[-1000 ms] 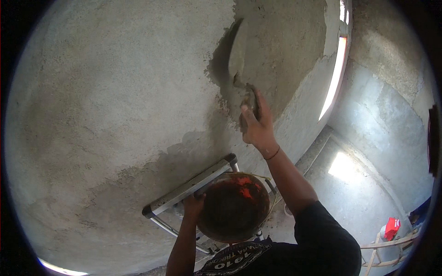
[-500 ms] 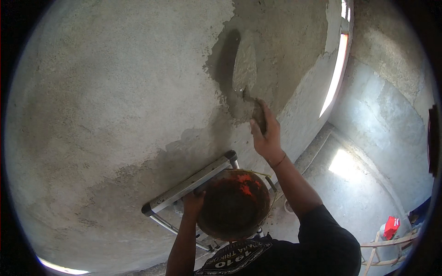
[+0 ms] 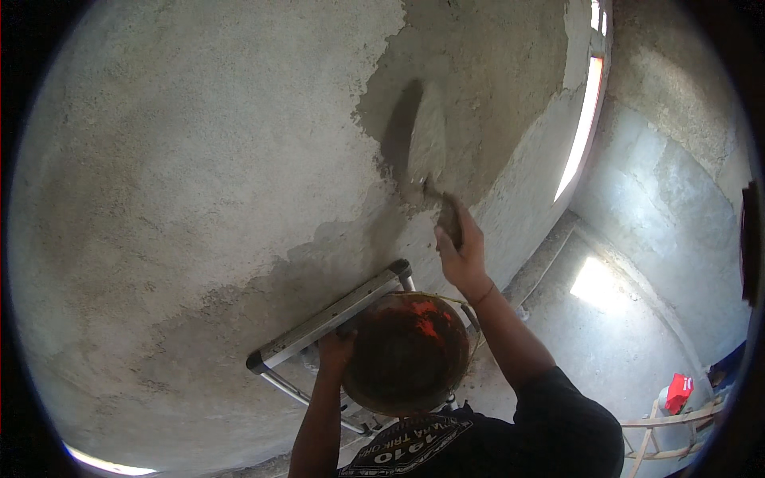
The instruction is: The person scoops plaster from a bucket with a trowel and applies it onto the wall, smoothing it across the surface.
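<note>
My right hand point(image 3: 462, 253) is closed around the handle of a plastering trowel point(image 3: 428, 135). Its long blade is smeared with grey mortar and lies close along the wall, casting a dark shadow to its left. Around the blade a patch of darker, damp-looking plaster point(image 3: 494, 95) covers part of the rough grey wall point(image 3: 215, 159). Below, my left hand point(image 3: 336, 349) grips the left rim of a round dark bucket point(image 3: 406, 358), its fingers partly hidden. The bucket has orange-red marks inside and sits against the top of an aluminium ladder point(image 3: 327, 319).
The ladder stands against the wall. At the right, a bright narrow window opening point(image 3: 580, 131) cuts the wall. Sunlight falls on the concrete floor point(image 3: 550, 327). A wooden frame point(image 3: 669, 438) with a red packet point(image 3: 678, 393) stands at lower right.
My right hand and the trowel have moved down the wall a little, toward the bucket. My left hand and the bucket stay almost in place.
</note>
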The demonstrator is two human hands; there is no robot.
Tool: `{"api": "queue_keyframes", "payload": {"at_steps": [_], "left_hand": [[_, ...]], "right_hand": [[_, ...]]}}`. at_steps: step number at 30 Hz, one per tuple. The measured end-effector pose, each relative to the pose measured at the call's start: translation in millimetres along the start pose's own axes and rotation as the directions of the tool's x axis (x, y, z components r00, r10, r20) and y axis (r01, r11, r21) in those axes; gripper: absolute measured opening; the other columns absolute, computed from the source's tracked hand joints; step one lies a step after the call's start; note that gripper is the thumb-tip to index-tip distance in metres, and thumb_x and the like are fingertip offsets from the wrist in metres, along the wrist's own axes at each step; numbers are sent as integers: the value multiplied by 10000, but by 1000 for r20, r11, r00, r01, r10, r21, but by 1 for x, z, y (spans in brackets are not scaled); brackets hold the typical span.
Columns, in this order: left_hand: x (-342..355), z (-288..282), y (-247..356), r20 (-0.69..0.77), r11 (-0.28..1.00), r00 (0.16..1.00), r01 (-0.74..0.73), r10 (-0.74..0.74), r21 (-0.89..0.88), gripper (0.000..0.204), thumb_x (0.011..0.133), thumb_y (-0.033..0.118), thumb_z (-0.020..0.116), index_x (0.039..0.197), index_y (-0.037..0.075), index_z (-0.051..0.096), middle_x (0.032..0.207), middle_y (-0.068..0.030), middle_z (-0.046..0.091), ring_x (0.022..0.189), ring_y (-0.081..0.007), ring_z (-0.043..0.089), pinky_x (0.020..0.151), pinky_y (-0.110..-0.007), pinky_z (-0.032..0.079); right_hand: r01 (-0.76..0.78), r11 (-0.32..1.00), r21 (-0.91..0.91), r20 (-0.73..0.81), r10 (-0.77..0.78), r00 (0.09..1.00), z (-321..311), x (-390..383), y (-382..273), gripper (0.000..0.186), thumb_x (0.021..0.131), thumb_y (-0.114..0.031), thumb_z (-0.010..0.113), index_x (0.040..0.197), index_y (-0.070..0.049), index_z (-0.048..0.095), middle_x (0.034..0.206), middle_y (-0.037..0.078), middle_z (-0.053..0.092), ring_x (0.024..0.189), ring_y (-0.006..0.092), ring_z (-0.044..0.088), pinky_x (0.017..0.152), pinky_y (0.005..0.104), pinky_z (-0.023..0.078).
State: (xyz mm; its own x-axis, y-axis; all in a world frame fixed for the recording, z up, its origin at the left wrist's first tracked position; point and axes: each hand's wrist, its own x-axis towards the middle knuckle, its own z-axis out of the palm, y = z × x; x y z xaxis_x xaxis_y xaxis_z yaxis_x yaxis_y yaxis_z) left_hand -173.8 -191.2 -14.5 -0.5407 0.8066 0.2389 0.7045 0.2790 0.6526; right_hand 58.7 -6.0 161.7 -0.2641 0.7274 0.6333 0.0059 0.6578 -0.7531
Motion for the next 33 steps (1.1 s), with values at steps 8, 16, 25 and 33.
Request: {"api": "queue_keyframes", "payload": {"at_steps": [8, 16, 25, 33], "left_hand": [[2, 5, -5, -15, 998, 1000, 7, -6, 68, 644, 718, 295, 747, 1259, 35, 513, 1323, -238, 473, 1250, -430, 402, 1052, -485, 311], [4, 12, -17, -23, 998, 999, 30, -31, -55, 643, 718, 256, 749, 1259, 9, 506, 1288, -248, 511, 1221, -416, 452, 1038, -449, 346], [2, 4, -3, -18, 999, 999, 30, -30, 27, 640, 718, 270, 751, 1256, 14, 516, 1286, -248, 509, 1234, -414, 438, 1041, -439, 342], [1, 4, 1, -22, 997, 997, 69, -70, -37, 621, 700, 218, 752, 1244, 19, 529, 1293, -245, 502, 1231, -414, 436, 1048, -442, 332]], "right_hand": [[-244, 947, 207, 129, 221, 967, 21, 44, -52, 488, 892, -85, 563, 1337, 21, 394, 1049, 211, 581, 961, 286, 586, 848, 351, 457], [253, 963, 95, 61, -259, 964, 37, 19, -30, 513, 857, -58, 588, 1331, 11, 404, 1125, 243, 557, 1042, 382, 569, 899, 385, 439], [200, 953, 227, 8, -207, 978, 18, 77, -61, 505, 862, -121, 605, 1322, -12, 427, 999, 179, 582, 908, 214, 575, 836, 344, 459], [173, 950, 261, 41, -189, 981, 22, 53, -61, 503, 875, -136, 598, 1328, -2, 425, 968, 151, 581, 831, 217, 574, 783, 337, 464]]}}
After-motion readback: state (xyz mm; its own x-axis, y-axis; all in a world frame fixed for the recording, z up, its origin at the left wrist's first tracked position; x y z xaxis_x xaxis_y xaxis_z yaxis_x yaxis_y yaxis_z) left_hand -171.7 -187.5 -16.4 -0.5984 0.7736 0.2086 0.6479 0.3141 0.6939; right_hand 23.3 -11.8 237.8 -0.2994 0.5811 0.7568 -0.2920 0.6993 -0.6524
